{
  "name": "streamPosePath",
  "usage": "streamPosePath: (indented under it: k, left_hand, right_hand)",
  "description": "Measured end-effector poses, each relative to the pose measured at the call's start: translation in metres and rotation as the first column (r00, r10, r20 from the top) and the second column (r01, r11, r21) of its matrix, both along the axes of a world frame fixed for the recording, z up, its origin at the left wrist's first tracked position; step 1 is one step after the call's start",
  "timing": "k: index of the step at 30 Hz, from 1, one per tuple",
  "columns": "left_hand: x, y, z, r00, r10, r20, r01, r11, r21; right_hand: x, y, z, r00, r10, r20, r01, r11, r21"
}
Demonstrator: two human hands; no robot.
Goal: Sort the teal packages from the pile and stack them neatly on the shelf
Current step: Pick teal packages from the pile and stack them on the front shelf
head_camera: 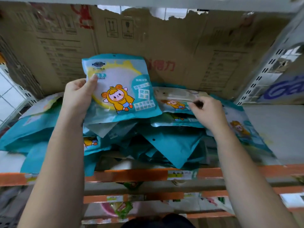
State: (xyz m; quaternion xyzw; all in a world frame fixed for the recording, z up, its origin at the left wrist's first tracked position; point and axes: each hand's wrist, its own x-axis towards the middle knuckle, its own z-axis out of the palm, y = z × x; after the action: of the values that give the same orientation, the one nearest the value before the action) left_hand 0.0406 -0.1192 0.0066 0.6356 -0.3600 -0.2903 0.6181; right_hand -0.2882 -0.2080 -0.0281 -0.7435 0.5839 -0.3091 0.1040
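Above the pile, the left hand grips a package, thumb on its front. At the pile's back right, the right hand pinches a pale package.

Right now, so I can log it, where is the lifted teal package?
Head view, left of centre: the left hand holds the teal package above the pile, before the cardboard backing.

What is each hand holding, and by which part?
The left hand holds a teal package by its left edge, thumb on the front. The right hand pinches the near edge of a pale package on the pile.
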Motion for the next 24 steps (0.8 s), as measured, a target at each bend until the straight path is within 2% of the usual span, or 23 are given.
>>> streamPosePath:
  k: [7, 10, 14, 17, 22, 24]
  left_hand:
    - [-0.010, 0.016, -0.006, 1.000, 0.006, -0.022, -0.005, 1.000, 0.015]
    - [-0.013, 0.024, -0.005, 1.000, 0.021, -0.019, -0.021, 1.000, 0.001]
    - [-0.020, 0.032, -0.004, 0.999, 0.028, -0.042, -0.028, 1.000, -0.009]
    - [-0.024, 0.037, -0.004, 0.997, 0.026, -0.071, -0.027, 0.999, -0.018]
    - [-0.031, 0.043, -0.006, 0.995, 0.036, -0.093, -0.038, 0.999, -0.025]
    - [-0.033, 0.046, -0.006, 0.994, 0.044, -0.095, -0.048, 0.998, -0.035]
  right_hand:
    - [-0.002, -0.017, 0.000, 0.989, -0.023, -0.146, 0.051, 0.980, 0.191]
    - [-0.001, -0.023, 0.002, 0.990, -0.023, -0.136, 0.054, 0.972, 0.229]
    - [-0.001, -0.029, 0.002, 0.996, -0.059, 0.064, 0.037, 0.950, 0.309]
    - [-0.003, -0.033, 0.000, 0.964, -0.101, 0.247, 0.001, 0.926, 0.376]
    - [-0.011, -0.028, 0.004, 0.819, -0.162, 0.551, -0.127, 0.884, 0.449]
    - [-0.012, -0.023, 0.004, 0.766, -0.165, 0.622, -0.180, 0.873, 0.453]
